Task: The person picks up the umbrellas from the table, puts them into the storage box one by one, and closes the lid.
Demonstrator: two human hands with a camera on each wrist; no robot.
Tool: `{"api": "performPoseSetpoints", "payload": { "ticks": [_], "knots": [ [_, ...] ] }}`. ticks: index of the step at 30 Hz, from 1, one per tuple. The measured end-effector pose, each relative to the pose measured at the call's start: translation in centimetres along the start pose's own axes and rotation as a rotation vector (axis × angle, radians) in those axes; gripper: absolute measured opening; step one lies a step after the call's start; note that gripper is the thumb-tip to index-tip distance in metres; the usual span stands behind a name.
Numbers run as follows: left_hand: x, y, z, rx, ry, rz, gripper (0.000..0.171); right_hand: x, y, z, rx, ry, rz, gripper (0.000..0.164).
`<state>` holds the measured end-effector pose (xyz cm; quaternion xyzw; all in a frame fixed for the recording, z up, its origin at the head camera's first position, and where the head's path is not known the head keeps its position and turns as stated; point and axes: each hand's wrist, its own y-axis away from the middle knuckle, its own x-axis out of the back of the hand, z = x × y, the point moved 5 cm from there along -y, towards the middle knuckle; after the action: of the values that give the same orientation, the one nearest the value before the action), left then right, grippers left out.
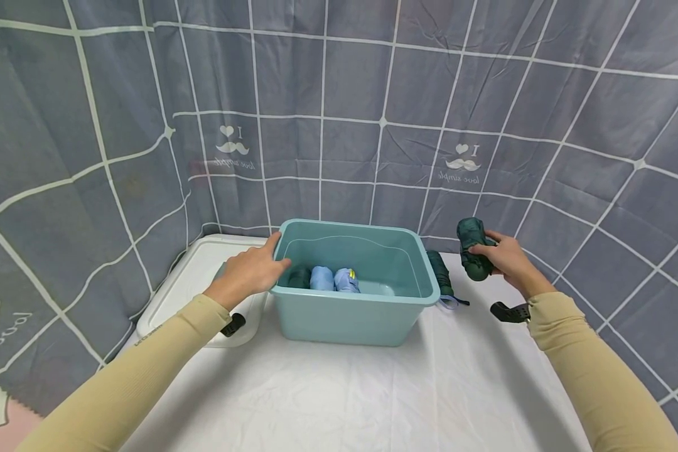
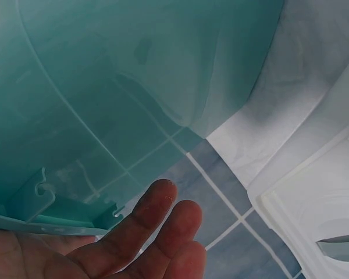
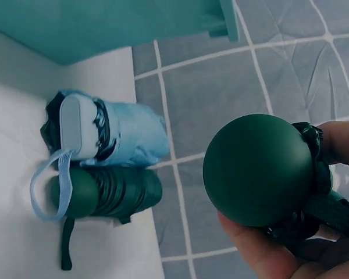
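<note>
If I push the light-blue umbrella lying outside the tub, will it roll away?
The light-blue umbrella probably won't roll far, because its pale handle looks flattened. Its wrinkled, bunched cloth will likely feel soft and squish a bit. Its strap would probably flop about if you lifted it.

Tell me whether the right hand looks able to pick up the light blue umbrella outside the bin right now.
Probably not: the right hand grips a dark green umbrella. Otherwise the way looks free, since the light blue umbrella lies uncovered beside the bin.
</note>
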<state>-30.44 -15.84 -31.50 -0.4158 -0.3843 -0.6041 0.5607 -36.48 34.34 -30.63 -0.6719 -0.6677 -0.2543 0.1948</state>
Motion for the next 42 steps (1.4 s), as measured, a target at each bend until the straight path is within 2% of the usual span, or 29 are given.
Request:
{"api": "performPoseSetpoints", "payload": {
  "ticks": [22, 42],
  "knots": [
    [-0.1, 0.0, -0.2, 0.002, 0.005, -0.001, 0.076, -1.9, 2.4, -5.7, 0.055, 0.016, -0.057, 0.085],
    [0.0, 0.0, -0.1, 0.001, -0.006, -0.002, 0.076, -4.4, 3.9, -9.7, 0.102, 0.076, -0.208, 0.087]
  ]
}}
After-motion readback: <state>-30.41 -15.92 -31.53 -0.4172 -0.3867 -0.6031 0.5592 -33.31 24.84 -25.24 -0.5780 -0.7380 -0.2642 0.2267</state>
